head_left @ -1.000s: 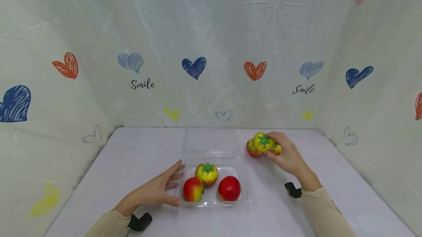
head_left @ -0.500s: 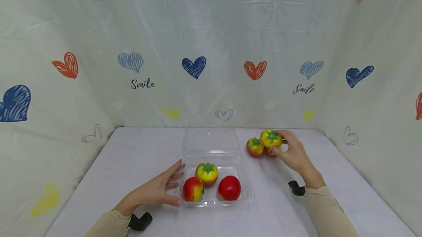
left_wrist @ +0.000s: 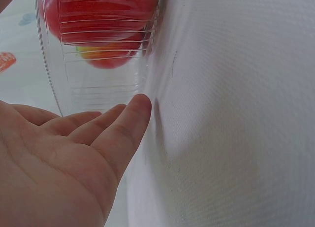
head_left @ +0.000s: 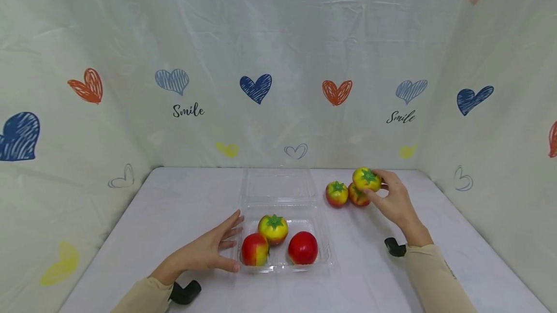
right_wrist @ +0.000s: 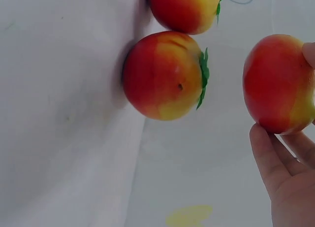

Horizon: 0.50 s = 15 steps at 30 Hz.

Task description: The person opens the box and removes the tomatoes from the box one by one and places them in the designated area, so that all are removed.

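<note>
My right hand (head_left: 397, 202) pinches a yellow-and-red toy tomato (head_left: 365, 180) with a green star-shaped calyx, fingers on its far side and thumb at the near side. In the right wrist view, this held tomato (right_wrist: 276, 86) is lifted clear of two others standing on the table. My left hand (head_left: 202, 254) spreads its fingers along the left side of a clear plastic clamshell box (head_left: 280, 259), thumb near the front corner. Three toy tomatoes sit in the box: a yellow one (head_left: 273, 230) at the back, a red-and-yellow one (head_left: 255, 250) front left, a red one (head_left: 302, 248) front right.
Two toy tomatoes, one left (head_left: 337, 194) and one right (head_left: 359, 195), stand side by side at the table's back right. The box's transparent lid (head_left: 278, 185) lies folded back behind it. A white curtain (head_left: 278, 124) with printed hearts surrounds the white table (head_left: 187, 197).
My right hand has carried the tomato to the right and slightly back, uncovering the two tomatoes on the table. My left hand and the box stay in place.
</note>
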Tool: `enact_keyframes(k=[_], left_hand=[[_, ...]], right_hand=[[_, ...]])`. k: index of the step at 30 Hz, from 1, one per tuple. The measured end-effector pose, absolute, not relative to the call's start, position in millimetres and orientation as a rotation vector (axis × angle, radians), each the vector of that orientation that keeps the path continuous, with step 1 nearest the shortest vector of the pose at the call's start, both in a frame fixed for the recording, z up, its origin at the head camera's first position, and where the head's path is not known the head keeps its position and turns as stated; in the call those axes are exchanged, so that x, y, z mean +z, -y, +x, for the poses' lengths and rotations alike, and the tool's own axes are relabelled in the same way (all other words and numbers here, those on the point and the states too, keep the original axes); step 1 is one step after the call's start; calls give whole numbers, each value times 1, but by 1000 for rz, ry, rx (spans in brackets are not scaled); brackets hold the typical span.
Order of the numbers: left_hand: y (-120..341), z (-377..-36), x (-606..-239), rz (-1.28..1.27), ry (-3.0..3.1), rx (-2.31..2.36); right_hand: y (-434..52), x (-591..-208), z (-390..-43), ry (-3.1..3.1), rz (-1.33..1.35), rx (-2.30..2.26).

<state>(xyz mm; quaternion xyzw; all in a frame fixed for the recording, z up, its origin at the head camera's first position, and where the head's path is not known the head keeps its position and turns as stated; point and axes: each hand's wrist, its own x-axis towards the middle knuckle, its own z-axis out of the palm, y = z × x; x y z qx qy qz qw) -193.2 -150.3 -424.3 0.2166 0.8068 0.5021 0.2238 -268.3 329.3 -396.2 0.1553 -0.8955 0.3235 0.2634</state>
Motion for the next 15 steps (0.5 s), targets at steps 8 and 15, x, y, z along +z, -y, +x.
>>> enact_keyframes(k=[8, 15], left_hand=[[150, -193, -424, 599, -2226, 1383], [150, -193, -424, 595, -2234, 1376]], right_hand=[[-335, -398, -269, 2427, 331, 872], [-342, -400, -270, 2454, 269, 894]])
